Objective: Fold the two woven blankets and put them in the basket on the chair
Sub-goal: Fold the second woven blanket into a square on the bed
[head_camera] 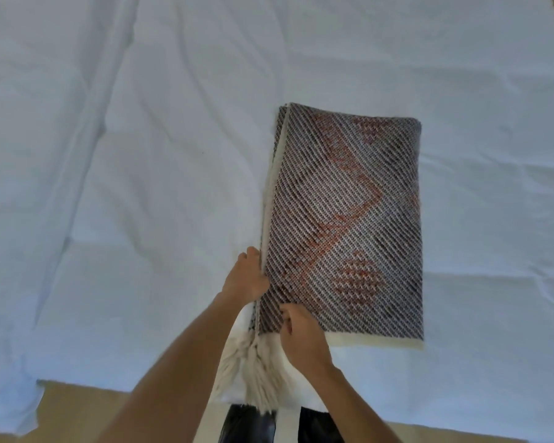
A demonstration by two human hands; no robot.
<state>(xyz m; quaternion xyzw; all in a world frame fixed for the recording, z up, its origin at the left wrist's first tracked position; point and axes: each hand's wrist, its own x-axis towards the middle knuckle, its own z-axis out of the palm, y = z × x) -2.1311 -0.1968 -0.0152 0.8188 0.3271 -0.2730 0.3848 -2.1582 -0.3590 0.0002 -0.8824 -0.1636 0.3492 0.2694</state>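
A woven blanket (346, 219) with dark diagonal stripes, an orange pattern and cream borders lies folded into a long rectangle on the white bed sheet (141, 155). Cream tassels (253, 375) hang from its near left corner over the bed's edge. My left hand (245, 276) grips the blanket's left edge near the front, fingers tucked under the layers. My right hand (301, 334) pinches the near edge of the top layer beside it. No basket, chair or second blanket is in view.
The wrinkled white sheet covers the bed across most of the view. The bed's near edge (109, 386) runs along the bottom, with tan floor (77, 420) below it. A dark black-and-white object (253, 423) lies at the bottom centre under the tassels.
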